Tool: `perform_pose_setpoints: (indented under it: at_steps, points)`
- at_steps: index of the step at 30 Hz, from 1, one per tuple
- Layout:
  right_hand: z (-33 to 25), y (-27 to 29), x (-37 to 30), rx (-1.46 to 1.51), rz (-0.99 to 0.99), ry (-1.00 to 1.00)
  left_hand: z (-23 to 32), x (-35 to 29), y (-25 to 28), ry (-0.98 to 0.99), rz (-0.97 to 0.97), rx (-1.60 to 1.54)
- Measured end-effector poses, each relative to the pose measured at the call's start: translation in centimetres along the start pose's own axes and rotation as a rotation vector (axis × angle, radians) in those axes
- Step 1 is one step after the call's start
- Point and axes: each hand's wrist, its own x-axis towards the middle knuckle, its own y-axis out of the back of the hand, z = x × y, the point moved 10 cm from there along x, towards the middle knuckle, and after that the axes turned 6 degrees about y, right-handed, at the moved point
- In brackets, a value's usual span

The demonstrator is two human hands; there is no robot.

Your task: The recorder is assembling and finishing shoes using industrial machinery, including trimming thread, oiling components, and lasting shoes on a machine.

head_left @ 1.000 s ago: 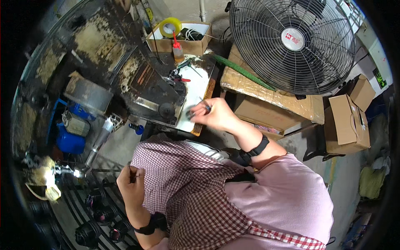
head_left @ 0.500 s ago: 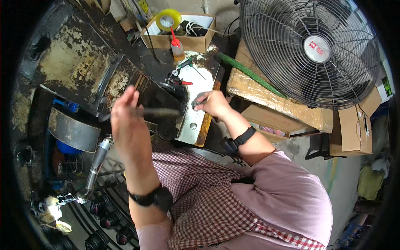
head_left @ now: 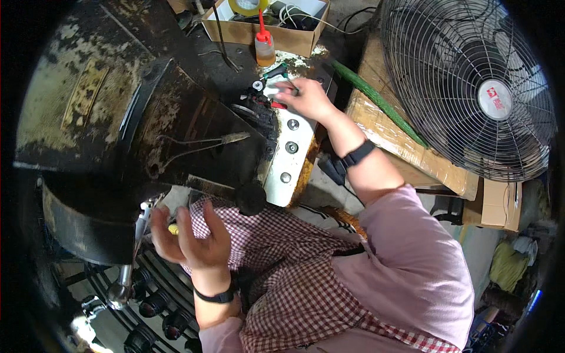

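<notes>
Over white plate (head_left: 305, 135), held right hand (head_left: 312, 100), fingers bent, grip unclear, just short of green slantwise tool handle (head_left: 275, 72); held left hand (head_left: 204, 244) farther off, fingers spread.

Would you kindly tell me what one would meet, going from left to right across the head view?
Curved dark metal piece → left hand → red-capped squeeze bottle → right hand → long green object → large black fan.

Right hand (head_left: 312, 100) blurred, its grip unclear, tape roll (head_left: 250, 12) and fan (head_left: 495, 100) cut off by top edge
</notes>
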Motion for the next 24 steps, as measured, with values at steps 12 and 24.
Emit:
perform_pose_setpoints:
  at_steps: [12, 24]
  points:
    - [-0.5, -9.8, 6.2, 0.423, -0.392, 0.288, -5.5, -13.9, -0.4, 0.395, -0.514, -0.152]
    - [2.8, -8.2, 7.1, 0.426, -0.113, 0.081, -2.5, -12.0, -2.9, 0.29, -0.543, -0.269]
